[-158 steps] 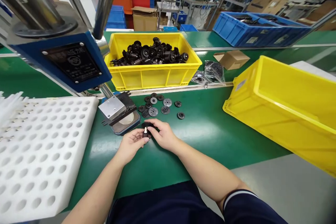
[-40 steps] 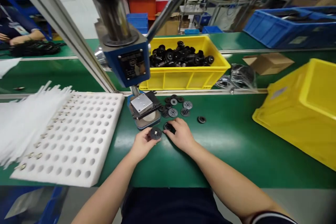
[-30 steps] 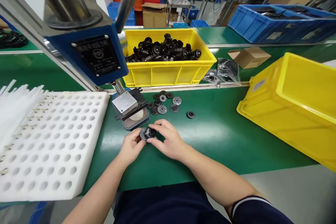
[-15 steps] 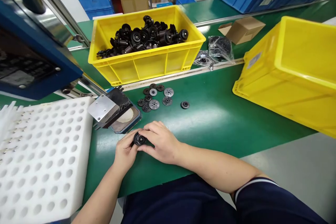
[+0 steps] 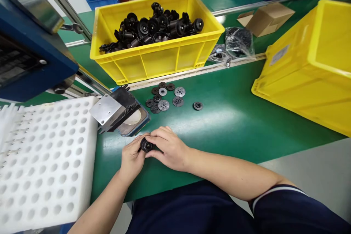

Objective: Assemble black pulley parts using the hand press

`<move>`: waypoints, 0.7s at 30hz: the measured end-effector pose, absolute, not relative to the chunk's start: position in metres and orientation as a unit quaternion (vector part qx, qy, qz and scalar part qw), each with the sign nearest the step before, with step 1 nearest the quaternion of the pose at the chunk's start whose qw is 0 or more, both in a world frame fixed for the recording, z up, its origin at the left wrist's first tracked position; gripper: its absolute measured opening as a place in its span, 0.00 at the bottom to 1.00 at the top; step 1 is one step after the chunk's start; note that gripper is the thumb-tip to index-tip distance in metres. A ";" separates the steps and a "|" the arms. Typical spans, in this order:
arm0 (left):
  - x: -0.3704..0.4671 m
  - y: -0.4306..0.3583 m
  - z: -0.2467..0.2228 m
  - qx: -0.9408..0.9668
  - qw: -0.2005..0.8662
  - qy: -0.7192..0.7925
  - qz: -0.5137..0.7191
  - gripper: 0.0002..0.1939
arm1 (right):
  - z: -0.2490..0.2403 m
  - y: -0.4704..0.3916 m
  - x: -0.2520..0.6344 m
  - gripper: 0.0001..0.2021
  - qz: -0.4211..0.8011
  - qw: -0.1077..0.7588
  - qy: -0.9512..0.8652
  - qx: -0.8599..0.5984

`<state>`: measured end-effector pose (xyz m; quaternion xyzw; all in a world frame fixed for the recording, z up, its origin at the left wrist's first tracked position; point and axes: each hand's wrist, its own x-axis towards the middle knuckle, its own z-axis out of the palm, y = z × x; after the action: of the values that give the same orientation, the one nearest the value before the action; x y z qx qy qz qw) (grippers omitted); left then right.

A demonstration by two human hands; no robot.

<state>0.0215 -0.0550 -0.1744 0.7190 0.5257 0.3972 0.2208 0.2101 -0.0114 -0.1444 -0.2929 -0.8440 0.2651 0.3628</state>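
Note:
A round black part (image 5: pixel 147 145) is held between both hands, low in the middle of the view, above the green table. My left hand (image 5: pixel 132 156) grips its left side, fingers closed round it. From the right, my right hand (image 5: pixel 170 148) pinches the same part with thumb and fingers. Beyond the hands lie several flat grey and dark discs (image 5: pixel 163 105), with one separate disc (image 5: pixel 197 106) to their right. Behind them a yellow bin (image 5: pixel 161 60) holds many black parts (image 5: pixel 153 27).
At the left is a white foam tray (image 5: pixel 52 168) with rows of holes. A blue press (image 5: pixel 33 51) overhangs a metal block (image 5: pixel 106 109). A tilted yellow bin (image 5: pixel 296 69), plastic bags (image 5: pixel 238 42) and an open cardboard box (image 5: pixel 270 18) are at the right.
The view has shifted slightly, so the bins and discs appear a little displaced. Both hands keep the same hold on the black part, whose face seems turned slightly.

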 end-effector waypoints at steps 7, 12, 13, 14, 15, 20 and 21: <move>0.022 -0.054 -0.173 0.709 0.218 0.540 0.398 0.15 | -0.150 -0.010 0.207 0.17 0.246 0.368 -0.848 -0.293; 0.022 -0.054 -0.172 0.704 0.224 0.547 0.394 0.13 | -0.154 -0.009 0.206 0.19 0.227 0.382 -0.847 -0.291; 0.022 -0.054 -0.172 0.703 0.226 0.549 0.391 0.13 | -0.155 -0.009 0.205 0.19 0.223 0.385 -0.847 -0.291; 0.023 -0.054 -0.171 0.703 0.228 0.551 0.388 0.12 | -0.155 -0.009 0.205 0.20 0.219 0.389 -0.846 -0.291; 0.023 -0.054 -0.170 0.702 0.230 0.554 0.385 0.12 | -0.155 -0.009 0.205 0.20 0.217 0.390 -0.846 -0.290; 0.022 -0.055 -0.170 0.696 0.240 0.566 0.372 0.11 | -0.156 -0.007 0.205 0.22 0.219 0.376 -0.850 -0.297; 0.022 -0.055 -0.171 0.691 0.247 0.570 0.369 0.10 | -0.156 -0.005 0.205 0.22 0.216 0.375 -0.850 -0.301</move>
<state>0.0217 -0.0550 -0.1713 0.6911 0.5701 0.3690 0.2473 0.2052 -0.0055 -0.1564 -0.3014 -0.8496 0.2163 0.3750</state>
